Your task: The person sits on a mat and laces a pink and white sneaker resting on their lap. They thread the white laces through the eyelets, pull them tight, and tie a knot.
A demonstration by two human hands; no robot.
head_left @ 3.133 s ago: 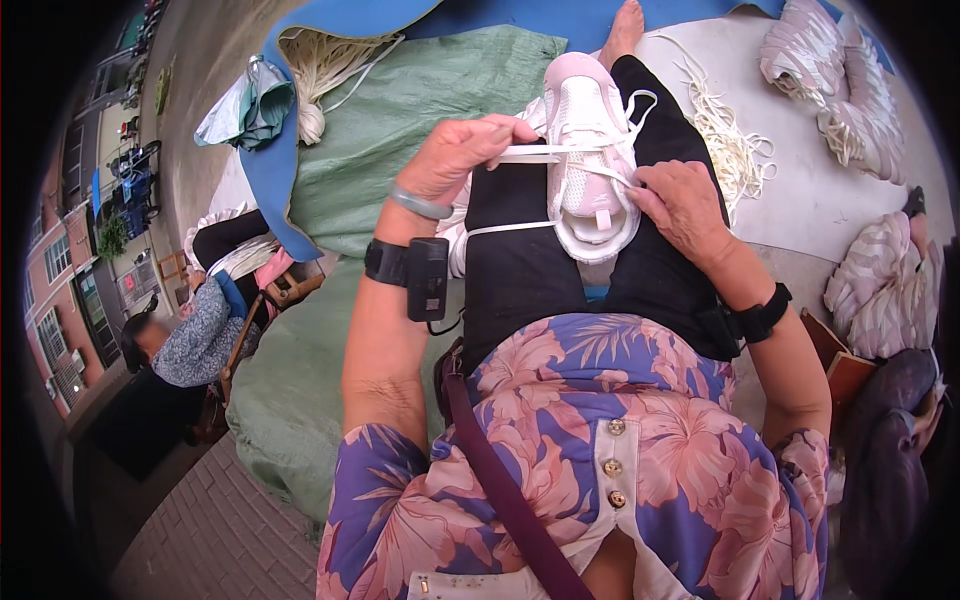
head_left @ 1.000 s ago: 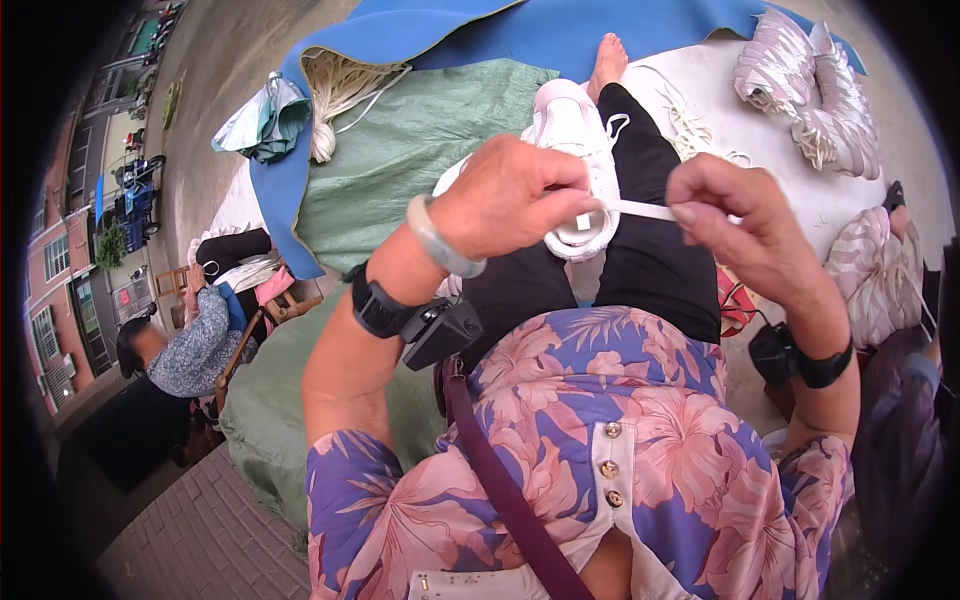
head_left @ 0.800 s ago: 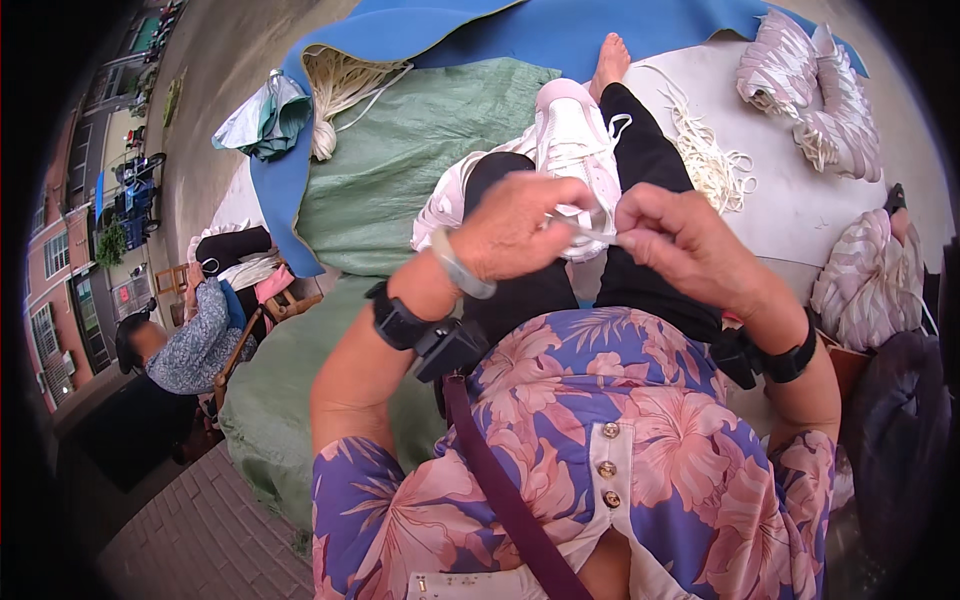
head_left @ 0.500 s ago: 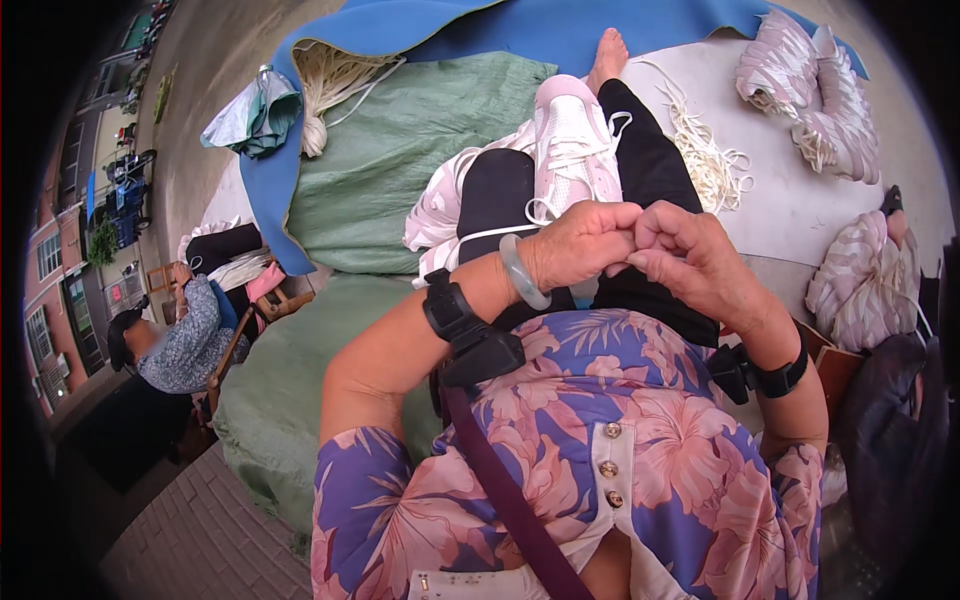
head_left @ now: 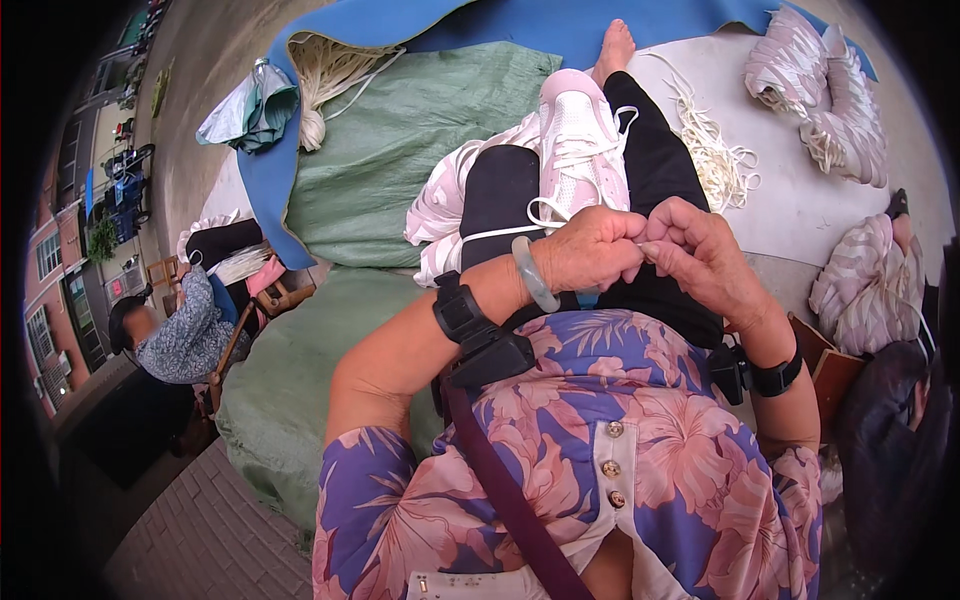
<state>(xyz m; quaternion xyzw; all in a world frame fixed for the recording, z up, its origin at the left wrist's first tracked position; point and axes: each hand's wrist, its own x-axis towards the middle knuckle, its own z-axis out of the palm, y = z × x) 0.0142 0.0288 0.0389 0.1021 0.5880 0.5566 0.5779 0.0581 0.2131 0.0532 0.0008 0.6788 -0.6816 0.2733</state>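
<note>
"While the shoe (head_left: 582,120) rests on the thighs (head_left: 497,190), toe pointing away, both hands meet near its heel end!"

"How are they set?"

"Left hand (head_left: 592,246) curled, right hand (head_left: 702,252) drawn into a pinch, fingertips together. Whether they grip any lace can't be told; the fingers hide it."

"So what makes for tidy work here?"

"Small fingertip movements, most likely, and no yanking, since a hard tug could tip that shoe. And watch the white lace (head_left: 495,235) across the left thigh: it's best kept from catching on the bracelet (head_left: 536,275)."

"Meanwhile, the pile of loose laces (head_left: 724,176) lies off to the right, beyond the knee."
</note>
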